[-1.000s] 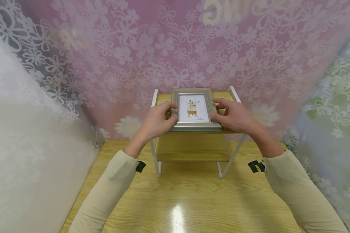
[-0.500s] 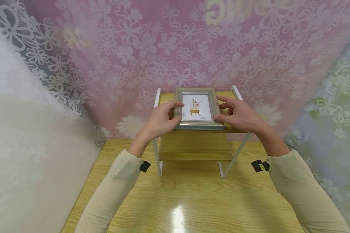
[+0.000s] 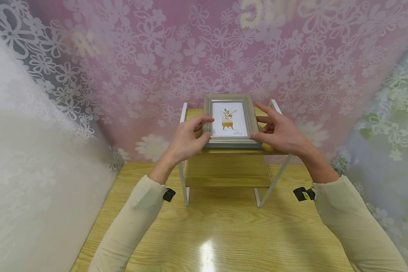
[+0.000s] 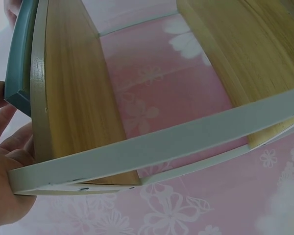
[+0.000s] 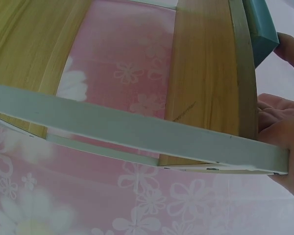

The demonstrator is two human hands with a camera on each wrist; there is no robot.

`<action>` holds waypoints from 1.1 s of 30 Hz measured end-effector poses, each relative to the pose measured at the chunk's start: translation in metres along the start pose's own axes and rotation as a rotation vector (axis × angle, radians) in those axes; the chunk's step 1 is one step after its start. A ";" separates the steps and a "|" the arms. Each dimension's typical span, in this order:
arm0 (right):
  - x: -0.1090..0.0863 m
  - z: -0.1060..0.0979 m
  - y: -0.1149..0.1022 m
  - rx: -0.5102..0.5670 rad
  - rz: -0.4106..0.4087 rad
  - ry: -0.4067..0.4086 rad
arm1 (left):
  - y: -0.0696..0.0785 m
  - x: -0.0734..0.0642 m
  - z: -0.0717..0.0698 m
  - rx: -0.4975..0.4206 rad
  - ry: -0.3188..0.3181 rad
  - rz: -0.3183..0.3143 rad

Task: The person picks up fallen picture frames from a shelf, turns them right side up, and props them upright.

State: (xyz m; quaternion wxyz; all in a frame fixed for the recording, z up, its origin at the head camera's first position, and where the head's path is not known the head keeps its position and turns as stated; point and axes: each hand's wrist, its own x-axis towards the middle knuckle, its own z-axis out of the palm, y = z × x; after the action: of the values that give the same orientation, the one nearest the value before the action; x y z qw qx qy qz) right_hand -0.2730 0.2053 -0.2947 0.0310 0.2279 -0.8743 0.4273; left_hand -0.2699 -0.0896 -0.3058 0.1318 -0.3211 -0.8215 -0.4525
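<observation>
A picture frame [image 3: 229,140] with a silvery border lies on the upper board of a small two-tier shelf [image 3: 229,172]. Its picture shows a plant in an orange planter on legs. My left hand [image 3: 187,139] grips the frame's left side, thumb near the front corner and a finger over the border. On the opposite side my right hand [image 3: 280,132] holds the edge with its thumb near the front corner; its index finger is stretched out. Both wrist views show the frame's teal side [image 4: 20,63] close to the upper board; whether it touches cannot be told.
White metal legs [image 3: 273,181] support the shelf, and white rails rise slightly above the top board at both ends. A pink flowered backdrop [image 3: 176,56] hangs right behind. Pale cloth walls stand left and right, over a wood-pattern floor [image 3: 207,226].
The frame has shifted slightly away from me, towards the backdrop, over the last half second. Both hands stay at its sides; the right index finger has straightened. The view shifted slightly earlier.
</observation>
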 end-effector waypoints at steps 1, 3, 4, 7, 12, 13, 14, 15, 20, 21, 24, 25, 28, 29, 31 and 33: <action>0.000 0.000 0.000 0.011 -0.004 0.001 | 0.000 0.000 0.000 -0.009 0.010 0.009; 0.001 0.000 0.000 0.036 -0.007 0.005 | 0.000 -0.001 0.000 -0.022 0.028 0.034; 0.001 -0.001 0.000 0.049 -0.007 0.005 | -0.001 -0.001 0.001 -0.027 0.038 0.049; 0.000 -0.002 0.000 0.094 -0.001 0.010 | -0.003 -0.001 0.001 -0.041 0.060 0.091; -0.001 -0.005 0.001 0.162 0.021 0.028 | -0.004 -0.002 0.002 -0.068 0.082 0.151; -0.001 -0.005 0.000 0.172 0.026 0.030 | -0.005 -0.002 0.002 -0.073 0.086 0.159; -0.001 -0.005 0.000 0.186 0.030 0.031 | -0.005 -0.002 0.002 -0.081 0.088 0.168; 0.000 -0.006 0.000 0.200 0.034 0.034 | -0.005 -0.001 0.002 -0.088 0.087 0.174; 0.000 -0.008 -0.002 0.264 0.066 0.045 | -0.006 0.000 0.002 -0.110 0.061 0.222; 0.000 -0.009 -0.002 0.273 0.072 0.045 | -0.006 0.000 0.002 -0.117 0.055 0.228; 0.001 -0.010 -0.004 0.301 0.073 0.031 | -0.006 0.001 0.002 -0.130 0.057 0.234; 0.001 -0.011 -0.004 0.313 0.068 0.024 | -0.006 0.001 0.002 -0.136 0.061 0.234; 0.003 -0.012 -0.003 0.349 0.053 -0.003 | -0.008 0.000 0.001 -0.138 0.069 0.238; 0.003 -0.012 -0.003 0.364 0.051 -0.011 | -0.008 -0.001 0.000 -0.137 0.070 0.238; 0.004 -0.013 -0.001 0.415 0.043 -0.027 | -0.009 -0.001 0.000 -0.145 0.072 0.244; 0.004 -0.013 0.001 0.474 0.034 -0.037 | -0.010 -0.001 0.000 -0.165 0.074 0.243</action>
State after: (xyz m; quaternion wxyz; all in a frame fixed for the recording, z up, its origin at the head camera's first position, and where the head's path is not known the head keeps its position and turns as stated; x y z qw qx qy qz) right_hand -0.2786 0.2145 -0.2861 -0.0466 0.2217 -0.7537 0.6170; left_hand -0.2756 -0.0935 -0.3126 0.1892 -0.4109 -0.7312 -0.5106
